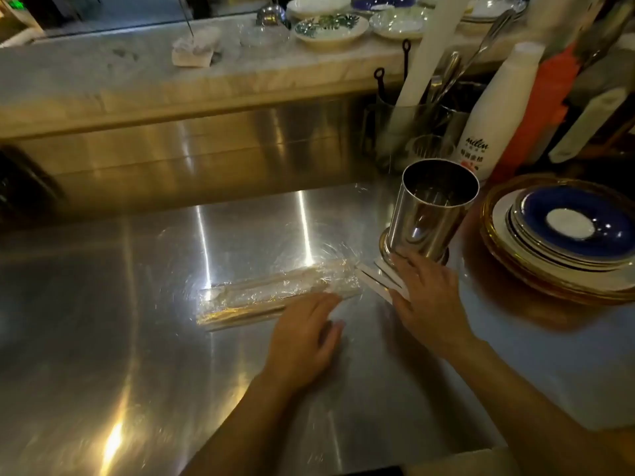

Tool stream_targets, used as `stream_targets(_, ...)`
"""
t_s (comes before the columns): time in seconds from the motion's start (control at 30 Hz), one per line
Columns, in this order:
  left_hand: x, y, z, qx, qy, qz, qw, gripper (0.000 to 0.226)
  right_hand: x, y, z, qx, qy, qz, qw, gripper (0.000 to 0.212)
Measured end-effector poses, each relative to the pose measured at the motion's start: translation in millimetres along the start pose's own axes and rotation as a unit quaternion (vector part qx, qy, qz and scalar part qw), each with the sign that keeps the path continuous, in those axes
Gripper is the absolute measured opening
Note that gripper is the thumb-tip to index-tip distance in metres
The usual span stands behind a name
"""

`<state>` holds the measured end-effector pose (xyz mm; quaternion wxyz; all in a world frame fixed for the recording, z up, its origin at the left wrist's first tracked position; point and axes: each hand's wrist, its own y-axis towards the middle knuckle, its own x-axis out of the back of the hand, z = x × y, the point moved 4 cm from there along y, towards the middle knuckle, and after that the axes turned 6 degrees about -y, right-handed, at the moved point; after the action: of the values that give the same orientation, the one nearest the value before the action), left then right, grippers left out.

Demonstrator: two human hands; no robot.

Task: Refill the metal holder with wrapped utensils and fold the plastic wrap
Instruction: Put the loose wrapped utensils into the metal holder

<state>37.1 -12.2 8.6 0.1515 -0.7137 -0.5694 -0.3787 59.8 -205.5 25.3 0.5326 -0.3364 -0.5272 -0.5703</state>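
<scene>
1. A bundle of plastic wrap point(275, 293) lay crumpled and folded into a long strip on the steel counter point(103, 304), left of centre.
2. Your left hand point(305, 334) rested palm down at the strip's right end, fingers loosely curled and touching the film; whether they pinched it could not be told.
3. A few wrapped utensils point(378, 281) in white paper sleeves lay flat between the strip and the holder's base.
4. Your right hand point(429, 300) lay spread flat over those sleeves, fingers extended and gripping nothing, fingertips near the holder's foot.
5. The metal holder point(429, 211) stood upright, just left of a stack of plates point(563, 242).
</scene>
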Motion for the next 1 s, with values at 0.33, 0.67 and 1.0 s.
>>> stream_targets(0.33, -37.0, -8.7, 26.5, -0.021, 0.135, 0.061, 0.989, 0.05, -29.7, -1.4, -21.4, -0.086, -0.013, 0.066, 0.994, 0.034)
stream_targets(0.67, -42.0, -9.1, 31.8, 0.0, 0.155, 0.076, 0.985, 0.059, -42.5, 13.8, -42.2, -0.126, 0.06, 0.118, 0.983, 0.005)
stream_targets(1.0, -41.9, -10.2, 31.8, 0.002, 0.152, 0.071, 0.986, 0.058, -29.7, 28.1, -41.0, -0.124, 0.054, 0.241, 0.961, 0.024)
